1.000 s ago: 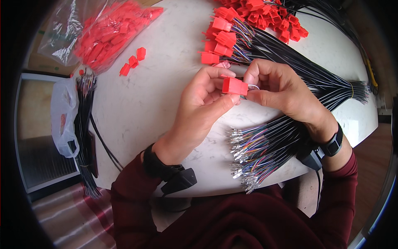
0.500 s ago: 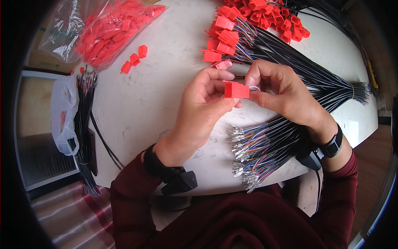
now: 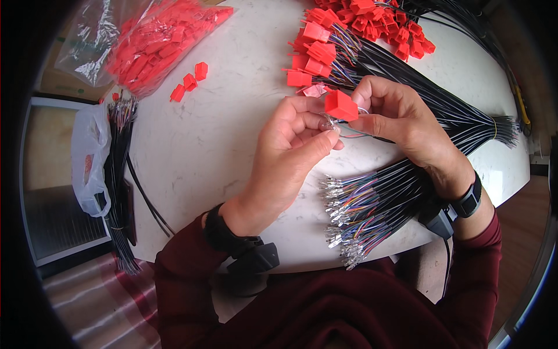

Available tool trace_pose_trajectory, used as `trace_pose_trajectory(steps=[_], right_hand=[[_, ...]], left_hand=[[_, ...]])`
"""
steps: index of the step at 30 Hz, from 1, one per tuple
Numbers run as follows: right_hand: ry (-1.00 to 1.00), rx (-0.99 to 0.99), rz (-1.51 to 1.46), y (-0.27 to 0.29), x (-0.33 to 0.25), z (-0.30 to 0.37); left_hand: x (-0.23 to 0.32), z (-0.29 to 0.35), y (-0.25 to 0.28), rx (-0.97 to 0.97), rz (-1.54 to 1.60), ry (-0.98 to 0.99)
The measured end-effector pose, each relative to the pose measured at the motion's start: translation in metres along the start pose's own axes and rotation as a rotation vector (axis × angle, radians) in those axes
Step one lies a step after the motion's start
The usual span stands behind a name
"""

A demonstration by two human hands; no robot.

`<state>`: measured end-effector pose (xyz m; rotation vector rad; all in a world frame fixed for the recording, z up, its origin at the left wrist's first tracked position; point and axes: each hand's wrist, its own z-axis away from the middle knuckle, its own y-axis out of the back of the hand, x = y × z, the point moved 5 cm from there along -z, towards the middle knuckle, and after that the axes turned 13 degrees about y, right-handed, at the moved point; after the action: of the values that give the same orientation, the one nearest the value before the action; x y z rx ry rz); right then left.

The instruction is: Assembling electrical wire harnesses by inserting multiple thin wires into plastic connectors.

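A red plastic connector housing (image 3: 341, 106) sits between my two hands above the table, with a pale wire running into its right side. My right hand (image 3: 404, 125) is closed, thumb and fingers pinching at the housing's right end and the wire there. Just below the housing, my left hand (image 3: 290, 142) pinches the loose thin wires (image 3: 356, 136) by their silvery metal terminals (image 3: 331, 122). Those wires lead rightward under my right hand. Close by on the right lies a bundle of black cables (image 3: 395, 195), its coloured wire ends tipped with bare terminals.
Beyond my hands lie black cables fitted with red housings (image 3: 317, 52), and more housings (image 3: 401, 29) are heaped behind. A clear bag of red housings (image 3: 157, 46) is at the far left, several loose housings (image 3: 189, 82) beside it. Another cable bundle (image 3: 119, 168) hangs over the left edge.
The housing has moved up and slightly right, tilting, and my left fingers have come off it. They now hold the wire terminals beneath it.
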<state>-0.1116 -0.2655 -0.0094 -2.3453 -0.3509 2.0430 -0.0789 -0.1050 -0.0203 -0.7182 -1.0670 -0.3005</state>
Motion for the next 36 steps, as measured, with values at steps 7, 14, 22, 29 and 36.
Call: trace_pose_trajectory(steps=[7, 14, 22, 29, 36], right_hand=[[0.043, -0.011, 0.012, -0.0019, -0.0027, -0.0003], [0.045, -0.009, 0.098, -0.0032, -0.0011, -0.0002], [-0.031, 0.006, -0.067, 0.0022, 0.0028, 0.0008], [-0.028, 0.003, -0.084, 0.0, 0.0015, 0.0009], [-0.047, -0.006, -0.134, -0.0011, 0.0025, 0.0015]], left_hand=[[0.004, 0.0003, -0.0021, -0.002, -0.089, -0.009], [0.0031, -0.0009, 0.0018, 0.016, -0.08, -0.05], [0.0025, -0.0019, 0.0019, -0.025, -0.122, -0.08], [0.003, -0.0007, -0.0003, -0.076, -0.187, -0.134], [0.0041, 0.001, -0.0051, -0.079, -0.263, -0.213]])
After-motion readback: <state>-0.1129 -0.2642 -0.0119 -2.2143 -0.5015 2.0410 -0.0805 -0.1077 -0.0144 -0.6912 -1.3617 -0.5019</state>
